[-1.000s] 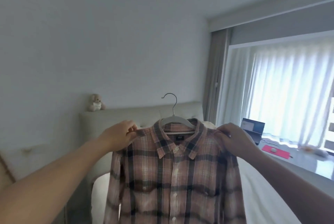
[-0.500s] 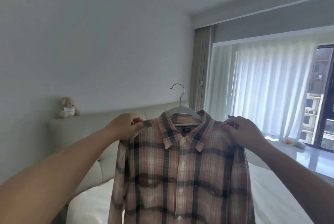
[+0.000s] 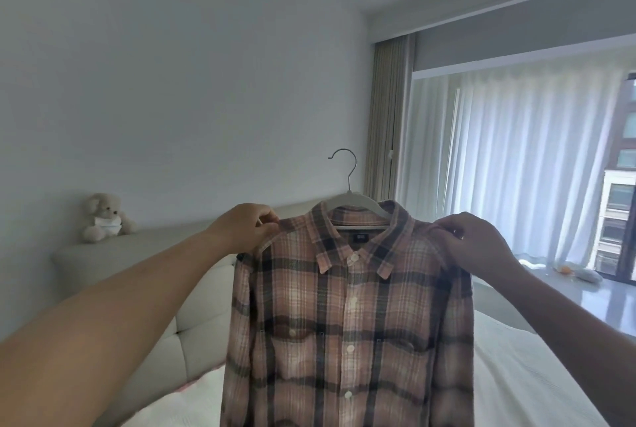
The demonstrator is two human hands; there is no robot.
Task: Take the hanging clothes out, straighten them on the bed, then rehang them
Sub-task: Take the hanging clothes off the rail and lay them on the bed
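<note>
Arms outstretched, left hand (image 3: 242, 227) and right hand (image 3: 476, 243) pinch shirt (image 3: 347, 330) shoulders on hanger (image 3: 354, 197), fingers clamped.

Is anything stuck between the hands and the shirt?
No. The left hand and right hand each pinch a shoulder of the shirt directly, and it hangs on its hanger. Nothing visible lies between.

- Left hand (image 3: 246, 227): bare, no ring or watch showing.
- Right hand (image 3: 478, 244): bare.
- Both forearms bare; no sleeves in view.
</note>
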